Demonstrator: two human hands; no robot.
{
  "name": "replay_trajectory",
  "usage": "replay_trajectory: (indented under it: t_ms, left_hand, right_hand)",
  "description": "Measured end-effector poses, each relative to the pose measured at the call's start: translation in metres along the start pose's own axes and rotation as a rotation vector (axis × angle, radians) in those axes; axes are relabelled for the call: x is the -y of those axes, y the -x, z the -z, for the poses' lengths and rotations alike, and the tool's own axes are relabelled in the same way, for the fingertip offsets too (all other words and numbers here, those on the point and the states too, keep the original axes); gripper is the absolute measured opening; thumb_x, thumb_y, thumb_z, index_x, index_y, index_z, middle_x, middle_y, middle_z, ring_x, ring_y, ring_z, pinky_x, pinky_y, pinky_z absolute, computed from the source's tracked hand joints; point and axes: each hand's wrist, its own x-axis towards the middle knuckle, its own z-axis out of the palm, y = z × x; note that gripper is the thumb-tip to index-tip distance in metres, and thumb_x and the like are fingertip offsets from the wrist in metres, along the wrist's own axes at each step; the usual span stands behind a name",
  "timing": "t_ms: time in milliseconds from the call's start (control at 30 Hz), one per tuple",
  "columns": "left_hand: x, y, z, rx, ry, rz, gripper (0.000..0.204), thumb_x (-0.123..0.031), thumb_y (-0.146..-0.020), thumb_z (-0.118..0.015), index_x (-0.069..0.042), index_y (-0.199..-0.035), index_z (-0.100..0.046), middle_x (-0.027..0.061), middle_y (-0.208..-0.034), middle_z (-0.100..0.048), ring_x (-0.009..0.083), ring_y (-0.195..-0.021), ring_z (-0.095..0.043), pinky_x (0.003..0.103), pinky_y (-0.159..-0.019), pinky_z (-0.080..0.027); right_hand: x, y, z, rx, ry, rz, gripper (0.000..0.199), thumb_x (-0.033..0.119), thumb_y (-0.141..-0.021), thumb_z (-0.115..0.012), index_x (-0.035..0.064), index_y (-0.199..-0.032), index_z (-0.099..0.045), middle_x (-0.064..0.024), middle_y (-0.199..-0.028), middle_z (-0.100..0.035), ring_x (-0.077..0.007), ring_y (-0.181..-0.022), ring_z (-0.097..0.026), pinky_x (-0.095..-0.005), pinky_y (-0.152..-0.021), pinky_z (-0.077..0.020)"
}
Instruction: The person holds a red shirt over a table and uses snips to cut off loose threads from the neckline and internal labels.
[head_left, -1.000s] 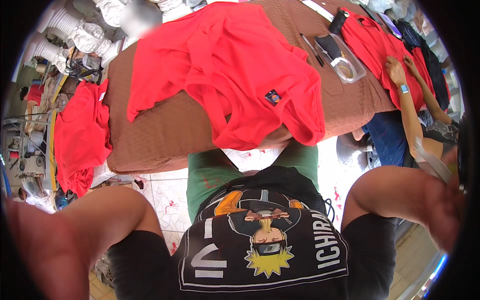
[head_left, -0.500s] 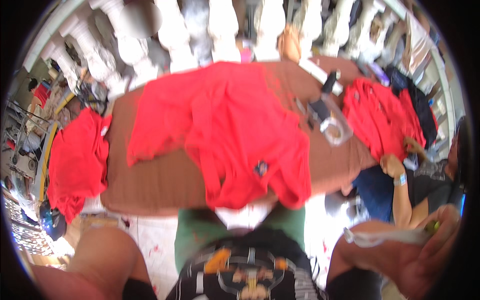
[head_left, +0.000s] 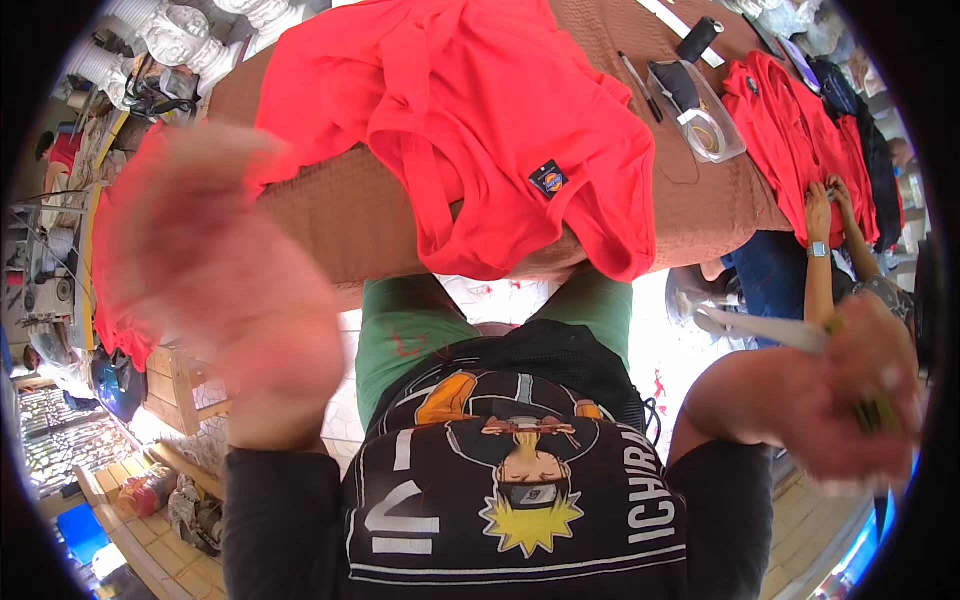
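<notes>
A red garment point(head_left: 500, 130) with curved openings and a small dark label point(head_left: 548, 179) lies spread on the brown-covered table point(head_left: 330, 220), its near edge hanging over the front. My left hand point(head_left: 215, 240) is raised in front of the table's left end, near another red garment point(head_left: 110, 320). Motion smears its fingers, so I cannot see whether it holds anything. Off the table at the right, my right hand point(head_left: 850, 400) grips what looks like scissors point(head_left: 765, 327), with pale blades pointing left and yellow-green handles. They are partly blurred.
On the table's right are a clear tray point(head_left: 728, 125) with a tape roll, a black pen point(head_left: 640, 86), a black thread spool point(head_left: 700, 40) and a white strip point(head_left: 682, 30). Another person's hands point(head_left: 825, 205) work at a red garment point(head_left: 790, 130). A wooden crate point(head_left: 170, 390) stands at lower left.
The view has tilted down, so the table sits higher in the picture. My left hand has come up into sight. My right hand has shifted up a little, keeping hold of the scissors.
</notes>
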Motion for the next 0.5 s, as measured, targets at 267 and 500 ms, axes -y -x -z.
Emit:
replay_trajectory:
  t_ms: [267,500]
  left_hand:
    - [-0.016,0.051,-0.023,0.841,0.049,0.291,0.011,-0.012,-0.08,-0.072,-0.009,-0.09,-0.072,0.0008,-0.087,-0.069,0.0172,-0.072,-0.06,0.031,-0.068,-0.046]
    - [-0.006,0.043,-0.017,0.805,-0.318,0.482,0.017,-0.017,-0.075,-0.075,-0.011,-0.09,-0.069,-0.001,-0.073,-0.063,0.0199,-0.067,-0.059,0.032,-0.061,-0.047]
  right_hand:
    - [-0.029,0.049,-0.056,0.313,-0.3,-0.753,0.02,-0.005,-0.089,-0.058,-0.0054,-0.108,-0.064,-0.0124,-0.101,-0.068,-0.0087,-0.075,-0.062,-0.0182,-0.057,-0.0431]
    - [-0.037,0.054,-0.075,0.704,-0.096,-0.597,0.032,-0.015,-0.08,-0.055,0.0009,-0.105,-0.068,-0.012,-0.098,-0.068,-0.0195,-0.092,-0.065,-0.0304,-0.08,-0.0509]
